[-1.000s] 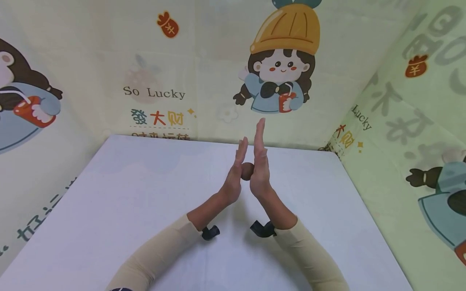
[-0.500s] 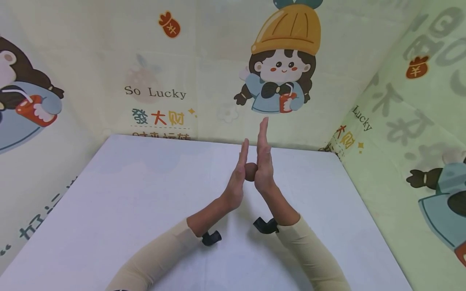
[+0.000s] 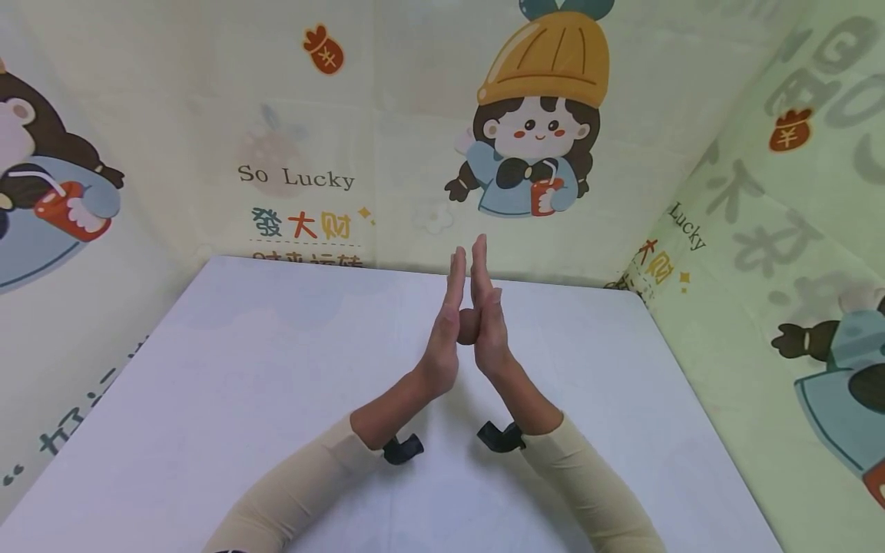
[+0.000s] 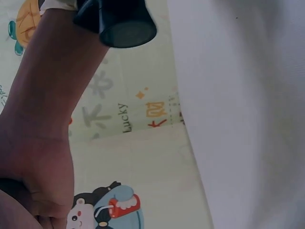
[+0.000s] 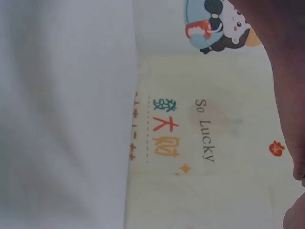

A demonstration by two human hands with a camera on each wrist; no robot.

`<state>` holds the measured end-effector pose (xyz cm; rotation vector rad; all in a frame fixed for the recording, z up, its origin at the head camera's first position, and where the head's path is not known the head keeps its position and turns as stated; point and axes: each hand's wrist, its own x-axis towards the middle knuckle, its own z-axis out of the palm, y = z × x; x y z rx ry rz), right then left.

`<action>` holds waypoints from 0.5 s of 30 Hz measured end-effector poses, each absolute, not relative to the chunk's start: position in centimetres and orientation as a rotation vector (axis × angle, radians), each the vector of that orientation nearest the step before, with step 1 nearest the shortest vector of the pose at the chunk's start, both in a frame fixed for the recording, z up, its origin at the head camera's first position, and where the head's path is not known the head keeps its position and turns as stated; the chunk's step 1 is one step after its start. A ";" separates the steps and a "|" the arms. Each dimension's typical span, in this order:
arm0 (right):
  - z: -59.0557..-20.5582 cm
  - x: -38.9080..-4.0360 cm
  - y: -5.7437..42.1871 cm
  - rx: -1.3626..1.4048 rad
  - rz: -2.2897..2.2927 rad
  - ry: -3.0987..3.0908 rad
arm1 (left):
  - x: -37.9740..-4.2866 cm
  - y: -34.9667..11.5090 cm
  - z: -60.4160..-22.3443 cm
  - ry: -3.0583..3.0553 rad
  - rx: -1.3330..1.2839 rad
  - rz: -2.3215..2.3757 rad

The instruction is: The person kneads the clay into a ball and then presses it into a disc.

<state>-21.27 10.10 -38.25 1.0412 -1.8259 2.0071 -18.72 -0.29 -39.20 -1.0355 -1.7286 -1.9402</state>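
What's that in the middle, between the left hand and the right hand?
A round brown ball, held between the flat left hand and right hand. The head view shows it best.

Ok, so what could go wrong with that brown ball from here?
The brown ball sits between the left hand and right hand, fingers straight rather than curled round it, so it might slip out if either palm eases off. It's raised over the white table, so if dropped, it could roll away.

Brown ball (image 3: pixel 468 327) — sides partly hidden (head view).
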 end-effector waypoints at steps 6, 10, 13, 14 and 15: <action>-38.7 -21.1 9.3 1.044 2.010 -1.817 | -19.1 -0.9 -38.5 -1.716 -1.005 -1.933; -39.0 -21.0 8.9 1.042 2.004 -1.818 | -19.4 -1.2 -38.2 -1.701 -0.986 -1.949; -39.2 -20.9 8.7 1.044 1.975 -1.825 | -19.6 -1.4 -37.8 -1.684 -0.969 -1.978; -39.3 -20.8 8.6 1.046 1.966 -1.823 | -19.7 -1.5 -37.6 -1.680 -0.963 -1.986; -39.3 -20.8 8.6 1.048 1.963 -1.820 | -19.8 -1.6 -37.5 -1.676 -0.958 -1.992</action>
